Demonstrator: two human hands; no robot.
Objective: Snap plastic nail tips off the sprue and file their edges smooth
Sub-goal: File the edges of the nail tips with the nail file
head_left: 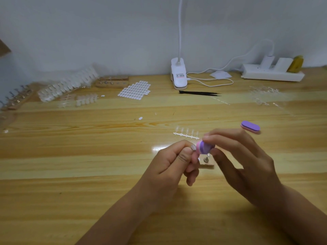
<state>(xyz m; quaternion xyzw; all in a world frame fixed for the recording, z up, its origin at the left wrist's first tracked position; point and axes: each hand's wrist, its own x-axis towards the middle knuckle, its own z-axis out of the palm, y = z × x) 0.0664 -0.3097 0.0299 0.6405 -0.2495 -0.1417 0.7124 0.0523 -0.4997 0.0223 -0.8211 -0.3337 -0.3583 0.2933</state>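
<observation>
A clear nail tip (193,148) is held up above the bench (88,156), a little right of centre, and it is pinched by the left hand (174,161), whose fingers (185,155) are curled in tight, thumb pressed against forefinger on the tip; right beside it, a purple-and-pink buffer block (205,147) is gripped by the right hand (245,161), its fingers (223,136) clamped on the block from above, thumb beneath, the rest spread loosely; block and tip are brought edge to edge, though actual contact cannot be told through the blur; just beyond the hands, the sprue (185,135) is seen lying flat on the bench, a row of clear tips attached along it; under the hands a small wooden block (206,165) with a metal stud is partly hidden; off to the right of the sprue, a second buffer block (250,127) is laid on the bench, well apart from the hands; farther back, black tweezers (200,93) are set down in front of a white clip lamp (178,75), whose cable is looped towards a white power strip (272,73) by the wall; a sheet of white oval tabs (135,90) is spread left of the lamp, one loose tab (140,118) dropped nearer; heaped nail tips (69,85) are piled at far left, and a scatter of clear sprues (263,94) is left at far right.
</observation>
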